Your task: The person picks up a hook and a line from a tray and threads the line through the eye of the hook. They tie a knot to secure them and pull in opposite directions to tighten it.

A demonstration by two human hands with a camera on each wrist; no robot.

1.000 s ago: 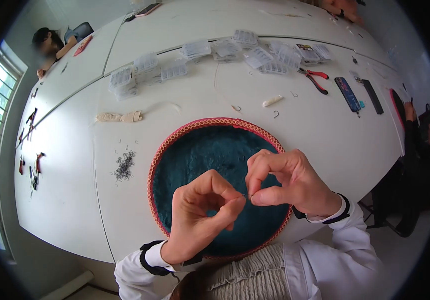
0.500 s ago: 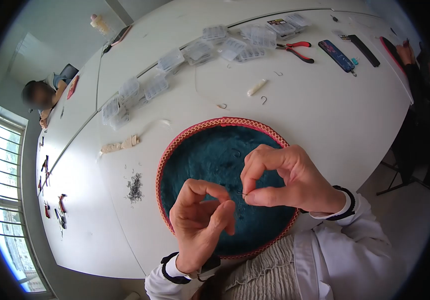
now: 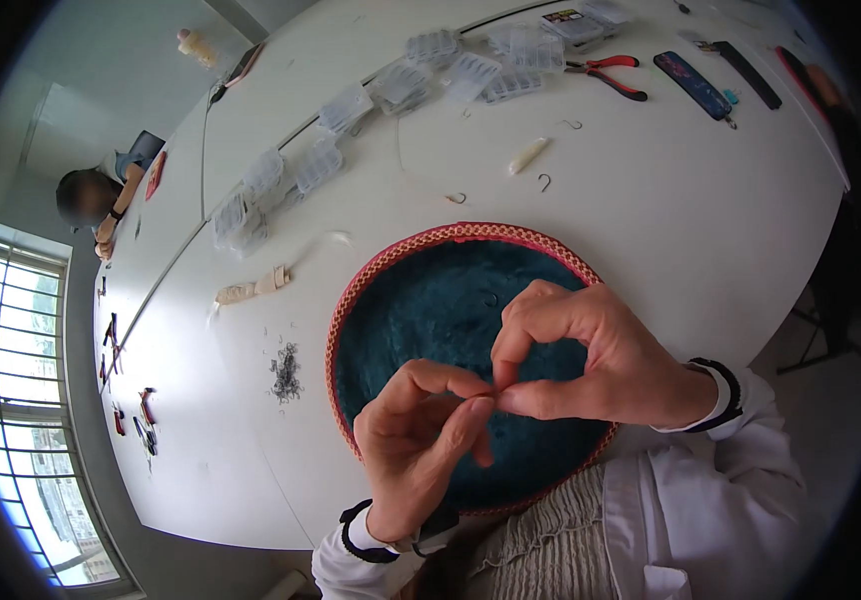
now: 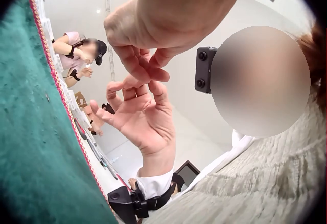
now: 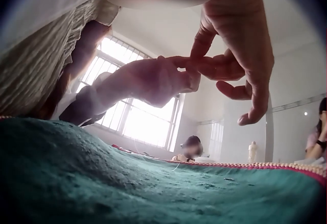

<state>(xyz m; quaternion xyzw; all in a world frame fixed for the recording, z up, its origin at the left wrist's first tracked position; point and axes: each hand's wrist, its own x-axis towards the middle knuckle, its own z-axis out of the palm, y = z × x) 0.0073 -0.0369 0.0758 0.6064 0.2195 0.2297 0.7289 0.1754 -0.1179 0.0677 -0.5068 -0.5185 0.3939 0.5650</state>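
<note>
In the head view my left hand point(image 3: 416, 430) and right hand point(image 3: 606, 365) meet over a round tray point(image 3: 461, 232) lined with teal velvet and edged in red and gold braid. Each hand pinches with thumb and forefinger, the tips of both touching. Between them is a small fish hook, now almost wholly hidden by the fingertips. The left wrist view has the left hand point(image 4: 179, 20) above the right hand point(image 4: 148, 122), whose other fingers spread loosely. A dark hook point(image 3: 491, 299) lies on the velvet.
Left of the tray are a heap of tiny hooks point(image 3: 286, 373) and a cloth-wrapped bundle point(image 3: 254, 287). Clear plastic boxes point(image 3: 401, 88) line the back, beside red-handled pliers point(image 3: 611, 75). A larger hook point(image 3: 545, 182) lies beyond the tray. Another person point(image 3: 91, 200) sits at far left.
Half a second ago the left fingertips were apart from the hook, which stuck out of the right fingers. Now they have come back against the right fingertips. The head view has turned.
</note>
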